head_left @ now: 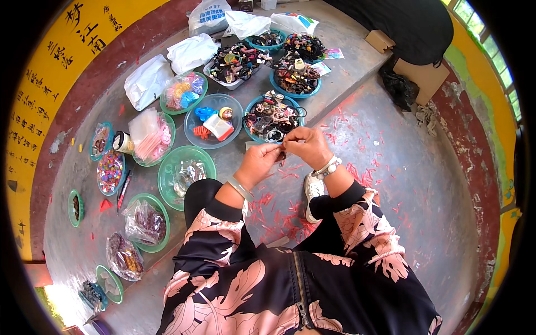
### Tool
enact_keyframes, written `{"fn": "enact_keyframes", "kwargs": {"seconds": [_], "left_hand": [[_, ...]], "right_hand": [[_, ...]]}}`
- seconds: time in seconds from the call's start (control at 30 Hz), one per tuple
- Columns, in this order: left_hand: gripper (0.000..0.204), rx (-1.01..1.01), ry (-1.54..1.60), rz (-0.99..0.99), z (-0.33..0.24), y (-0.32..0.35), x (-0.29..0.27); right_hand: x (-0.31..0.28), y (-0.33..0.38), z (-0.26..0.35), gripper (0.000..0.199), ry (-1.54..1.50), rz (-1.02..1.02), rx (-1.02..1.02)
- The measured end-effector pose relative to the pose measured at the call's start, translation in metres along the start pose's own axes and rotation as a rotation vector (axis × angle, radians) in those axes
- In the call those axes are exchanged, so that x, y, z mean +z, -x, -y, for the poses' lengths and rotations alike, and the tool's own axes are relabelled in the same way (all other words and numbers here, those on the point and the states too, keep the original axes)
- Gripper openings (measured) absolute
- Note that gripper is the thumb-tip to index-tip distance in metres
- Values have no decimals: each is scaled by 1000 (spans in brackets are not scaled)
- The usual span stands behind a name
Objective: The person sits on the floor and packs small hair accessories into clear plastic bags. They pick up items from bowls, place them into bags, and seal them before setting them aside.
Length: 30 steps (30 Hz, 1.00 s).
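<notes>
In front of me my left hand [258, 164] and my right hand [310, 148] meet, both closed in a pinch. Between the fingertips is a small dark thing [282, 158], mostly covered; its kind I cannot make out. A bracelet circles each wrist. Just beyond the hands stands a blue basin [304, 113] heaped with dark hair ties [272, 116] bearing pale ornaments. To its left, a clear bluish bowl [192, 140] holds a white box and small red, blue and gold items. A green basin [167, 187] with clear plastic bags stands near my left knee.
Red scraps [268, 215] litter the floor around my white shoes [314, 195]. Farther back are a white tray [229, 84] of hair ties, more filled basins and white bags [148, 82]. Bowls of beads [110, 172] and wrapped bundles [124, 257] line the left. A concrete step edge [352, 89] runs beyond.
</notes>
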<state>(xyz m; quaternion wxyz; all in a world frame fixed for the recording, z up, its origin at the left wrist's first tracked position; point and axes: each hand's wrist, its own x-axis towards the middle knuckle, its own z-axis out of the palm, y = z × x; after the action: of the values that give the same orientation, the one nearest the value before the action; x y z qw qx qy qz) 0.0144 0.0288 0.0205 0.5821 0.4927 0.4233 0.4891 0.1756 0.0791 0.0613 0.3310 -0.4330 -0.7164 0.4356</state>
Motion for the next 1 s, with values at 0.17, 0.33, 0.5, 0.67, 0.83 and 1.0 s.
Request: {"fn": "enact_keyframes", "kwargs": {"seconds": [0.17, 0.33, 0.5, 0.67, 0.83, 1.0], "left_hand": [[23, -70, 183, 1, -7, 2, -1], [23, -226, 379, -35, -28, 5, -2], [23, -189, 469, -86, -23, 4, -12], [23, -121, 468, -124, -18, 3, -15], [23, -136, 468, -117, -16, 2, -13], [22, -129, 463, -121, -15, 3, -14]], "right_hand": [[-10, -6, -7, 10, -308, -14, 166], [-33, -9, -9, 11, -481, -56, 203], [-60, -13, -14, 11, -476, -163, 162], [-93, -17, -37, 10, -75, -149, 127], [-125, -11, -71, 16, 803, -96, 208], [-144, -13, -80, 20, 877, -142, 414]]}}
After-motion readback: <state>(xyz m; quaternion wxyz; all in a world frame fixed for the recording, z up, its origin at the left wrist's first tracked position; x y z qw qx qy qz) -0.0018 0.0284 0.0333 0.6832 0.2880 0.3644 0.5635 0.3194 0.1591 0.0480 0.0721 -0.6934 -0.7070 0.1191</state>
